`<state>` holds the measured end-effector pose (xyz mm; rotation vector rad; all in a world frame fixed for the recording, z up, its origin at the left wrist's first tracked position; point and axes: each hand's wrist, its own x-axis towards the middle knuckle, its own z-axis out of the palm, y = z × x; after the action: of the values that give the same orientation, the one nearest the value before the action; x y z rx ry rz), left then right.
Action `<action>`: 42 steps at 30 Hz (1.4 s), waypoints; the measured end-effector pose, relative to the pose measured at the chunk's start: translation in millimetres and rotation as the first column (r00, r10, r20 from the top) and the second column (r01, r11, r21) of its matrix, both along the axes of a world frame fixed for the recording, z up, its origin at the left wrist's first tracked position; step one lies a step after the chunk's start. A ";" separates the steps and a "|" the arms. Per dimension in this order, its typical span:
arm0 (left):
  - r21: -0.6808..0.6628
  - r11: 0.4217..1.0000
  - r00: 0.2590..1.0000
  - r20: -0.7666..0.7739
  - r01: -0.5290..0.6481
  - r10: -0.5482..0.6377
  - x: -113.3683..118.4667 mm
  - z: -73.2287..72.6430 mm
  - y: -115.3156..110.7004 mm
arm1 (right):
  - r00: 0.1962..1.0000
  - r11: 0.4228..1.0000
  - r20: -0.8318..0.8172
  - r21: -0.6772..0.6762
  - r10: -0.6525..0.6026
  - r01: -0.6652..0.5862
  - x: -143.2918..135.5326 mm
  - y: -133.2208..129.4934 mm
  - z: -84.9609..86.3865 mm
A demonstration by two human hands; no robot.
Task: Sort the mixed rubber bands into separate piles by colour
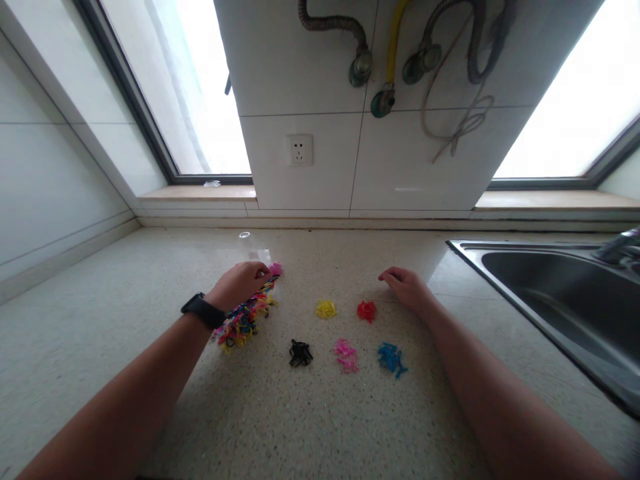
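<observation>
My left hand [244, 281], with a black watch on its wrist, rests over a mixed heap of small multicoloured rubber bands [245, 323]. Its fingers are curled and pressed together beside a pink clump [275, 269]; anything inside them is hidden. My right hand [406, 288] lies on the counter with fingers drawn together, and nothing shows in them. Between the hands sit separate little piles of bands: yellow [326, 309], red [367, 311], black [301, 353], pink [346, 355] and blue [391, 359]. The red pile is closest to my right hand.
The speckled counter [320, 420] runs back to a tiled wall with a socket [300, 150] and pipe valves [383, 101]. A steel sink [470, 257] with a tap [620, 245] is set in at the right. A clear plastic piece [260, 255] lies behind my left hand.
</observation>
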<state>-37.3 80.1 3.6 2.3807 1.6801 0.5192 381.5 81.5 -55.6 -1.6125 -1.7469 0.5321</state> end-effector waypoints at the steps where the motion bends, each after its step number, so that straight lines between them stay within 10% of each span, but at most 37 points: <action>1: -0.008 1.000 0.998 0.058 0.026 -0.025 2.5 0.9 -0.9 | 1.000 1.000 0.002 -0.001 0.000 0.000 0.0 0.0 -0.1; 17: 0.006 0.912 0.615 0.736 0.410 -0.281 73.0 27.4 -57.8 | 1.000 1.000 -0.007 -0.022 -0.017 0.016 -2.8 -1.8 2.6; 28: 0.049 0.943 0.491 0.844 0.328 -0.215 95.6 18.9 -90.0 | 1.000 1.000 0.028 -0.005 -0.009 0.009 -1.9 -1.7 3.8; 42: 0.004 0.843 0.708 0.541 0.538 -0.454 149.1 19.7 -128.5 | 0.997 0.999 0.064 0.013 -0.040 0.039 -3.7 1.6 -0.2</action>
<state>111.8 -48.5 23.2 2.1683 0.7621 0.8042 377.8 83.2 -55.8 -1.6693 -1.7583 0.4552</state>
